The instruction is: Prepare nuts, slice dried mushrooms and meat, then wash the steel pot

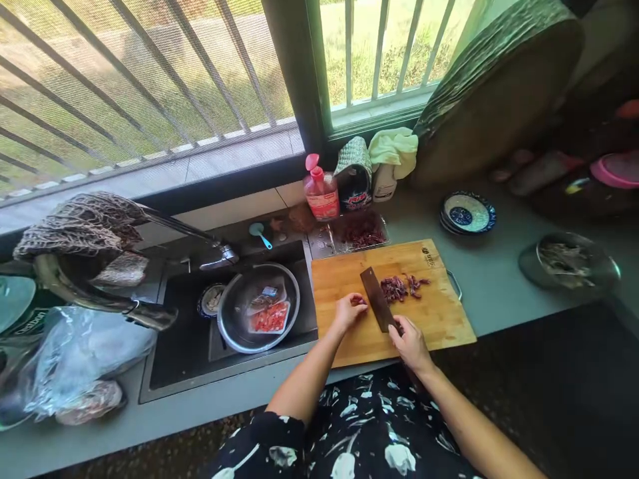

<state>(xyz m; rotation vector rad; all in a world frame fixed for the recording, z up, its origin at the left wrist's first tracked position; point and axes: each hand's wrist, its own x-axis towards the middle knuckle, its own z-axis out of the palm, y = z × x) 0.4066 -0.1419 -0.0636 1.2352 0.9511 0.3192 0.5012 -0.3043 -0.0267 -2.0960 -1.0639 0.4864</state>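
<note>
Two hands are working close together on the pale bamboo cutting board [434, 319], where dried dark-red chilli peppers are being cut. The left hand [348, 311] is curled, its fingertips pinching one dark-red chilli piece [358, 301] flat against the wood right beside the blade, so the piece is staying put under the cut. The right hand [410, 342] is wrapped tight around the handle of a dark broad-bladed cleaver [378, 303], whose blade is slanting away from that hand toward the left fingertips. Just beyond the blade, on the side away from the left hand, a small heap of chopped red chilli bits [399, 287] is lying, seemingly pushed clear of the cutting spot.

Past the heap, further from both hands, a clear shallow tray of whole dried chillies [362, 231] is sitting at the board's far edge, within easy reach for the next piece. Beyond the left hand, a round steel basin [234, 319] is resting in the dark sink [174, 359], holding packets with red contents. A pink-capped bottle of red liquid [322, 193] is standing behind the tray, against the window. Off past the right hand, a blue-patterned small dish [467, 213] is sitting on the grey counter [499, 279].
</note>
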